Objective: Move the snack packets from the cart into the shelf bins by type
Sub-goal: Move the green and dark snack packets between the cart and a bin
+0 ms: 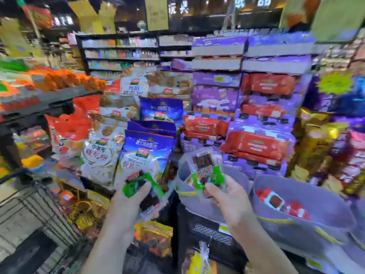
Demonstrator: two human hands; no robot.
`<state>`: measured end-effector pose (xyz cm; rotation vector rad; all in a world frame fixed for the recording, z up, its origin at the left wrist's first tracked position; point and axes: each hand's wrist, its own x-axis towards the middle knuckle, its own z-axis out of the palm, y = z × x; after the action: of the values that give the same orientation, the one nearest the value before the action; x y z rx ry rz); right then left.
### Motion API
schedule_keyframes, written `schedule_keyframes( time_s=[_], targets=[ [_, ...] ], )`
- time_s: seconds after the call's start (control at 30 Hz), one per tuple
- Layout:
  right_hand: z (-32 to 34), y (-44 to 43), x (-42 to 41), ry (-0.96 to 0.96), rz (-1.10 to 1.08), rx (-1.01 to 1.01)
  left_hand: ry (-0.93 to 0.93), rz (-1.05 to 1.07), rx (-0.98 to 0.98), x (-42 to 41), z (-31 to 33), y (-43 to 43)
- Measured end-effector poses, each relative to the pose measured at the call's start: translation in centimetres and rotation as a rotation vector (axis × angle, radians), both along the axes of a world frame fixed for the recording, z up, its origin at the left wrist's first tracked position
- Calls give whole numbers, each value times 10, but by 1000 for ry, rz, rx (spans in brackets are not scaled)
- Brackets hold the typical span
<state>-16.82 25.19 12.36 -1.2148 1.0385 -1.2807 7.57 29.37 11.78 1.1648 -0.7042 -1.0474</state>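
Observation:
My left hand [128, 202] grips a small stack of snack packets [142, 186], green ones on top of dark ones, above the cart [29, 204]. My right hand [227, 196] pinches a green snack packet [207, 176] over the grey felt bin [199, 204] in the middle. That bin holds a few similar green and brown packets near its back. A second grey bin [320, 198] to the right holds red packets [284, 206]. The image is blurred, so the packet print is unreadable.
Large blue and white snack bags [146, 151] stand behind my left hand. Stacked red and purple boxes [256, 143] fill the display behind the bins. Gold packs [316, 139] sit at the right. The cart holds yellow and orange packets [83, 210]. A dark crate [209, 232] supports the bins.

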Motion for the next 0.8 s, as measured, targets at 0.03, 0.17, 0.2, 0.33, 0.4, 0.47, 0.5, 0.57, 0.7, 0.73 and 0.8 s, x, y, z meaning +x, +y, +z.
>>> schedule_keyframes(
  time_s=[0.03, 0.17, 0.2, 0.33, 0.4, 0.47, 0.5, 0.57, 0.7, 0.73, 0.8],
  targets=[
    [1, 6, -26, 3, -35, -4, 5, -38, -7, -25, 2, -5],
    [6, 38, -140, 49, -161, -14, 8, -182, 9, -140, 2, -19],
    [7, 47, -168, 68, -195, -19, 9, -214, 2, -167, 0, -21],
    [7, 78, -266, 127, -338, 10, -13, -360, 6, -271, -7, -29],
    [3, 92, -307, 139, -409, 33, 10, -426, 19, -315, -10, -31],
    [0, 106, -346, 152, -482, 53, 20, -488, 25, -359, -12, -36],
    [-1, 110, -362, 142, -514, 59, 10, -521, 25, -380, -13, -38],
    [-2, 116, -392, 144, -592, 78, -7, -588, 28, -417, -16, -44],
    [-11, 120, -443, 129, -716, 125, -41, -693, 35, -480, -20, -57],
    [-13, 119, -454, 128, -738, 136, -45, -713, 33, -494, -22, -63],
    [-18, 115, -475, 135, -771, 152, -37, -753, 50, -522, -26, -77]
  ],
)
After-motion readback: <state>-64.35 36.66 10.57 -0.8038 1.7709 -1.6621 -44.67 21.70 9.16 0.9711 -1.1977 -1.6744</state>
